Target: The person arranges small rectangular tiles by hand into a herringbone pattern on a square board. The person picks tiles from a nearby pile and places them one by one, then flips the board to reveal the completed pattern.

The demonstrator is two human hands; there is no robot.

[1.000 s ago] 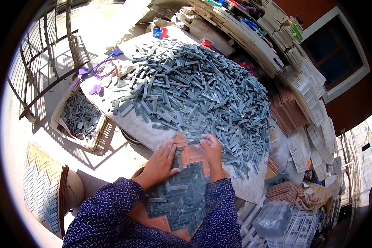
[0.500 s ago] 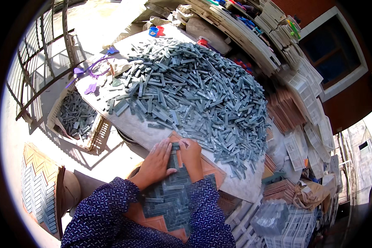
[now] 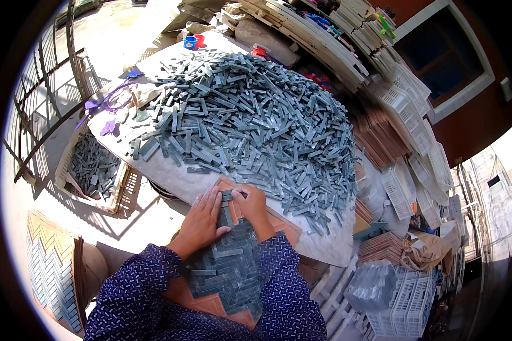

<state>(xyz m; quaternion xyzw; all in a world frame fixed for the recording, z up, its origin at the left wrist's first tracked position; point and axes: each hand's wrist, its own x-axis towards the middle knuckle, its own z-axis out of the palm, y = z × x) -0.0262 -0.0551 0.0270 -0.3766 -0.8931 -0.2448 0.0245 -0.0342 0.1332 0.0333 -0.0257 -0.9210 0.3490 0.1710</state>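
Note:
My left hand (image 3: 202, 220) lies flat with fingers stretched over the left side of an orange herringbone tray (image 3: 216, 306), thumb out over the grey-green strips laid in it. My right hand (image 3: 251, 207) is closed, its fingers pinching the right end of a small grey-green stone tile strip (image 3: 227, 195) at the tray's far end. The left fingertips touch that strip's other end. Zigzag rows of laid strips (image 3: 231, 267) fill the tray between my forearms. One loose strip (image 3: 203, 272) rests on top of them. Bare orange slots show beside the right hand.
A big heap of loose strips (image 3: 256, 119) covers the pale table (image 3: 338, 250) beyond my hands. At the left stand a crate of strips (image 3: 94, 167) and another filled tray (image 3: 51, 273). Stacked orange trays (image 3: 378, 142) and white crates (image 3: 401, 301) line the right.
The whole view has shifted slightly, so the scene sits a little farther left. Both hands keep nearly the same place at the strip on the tray's far end.

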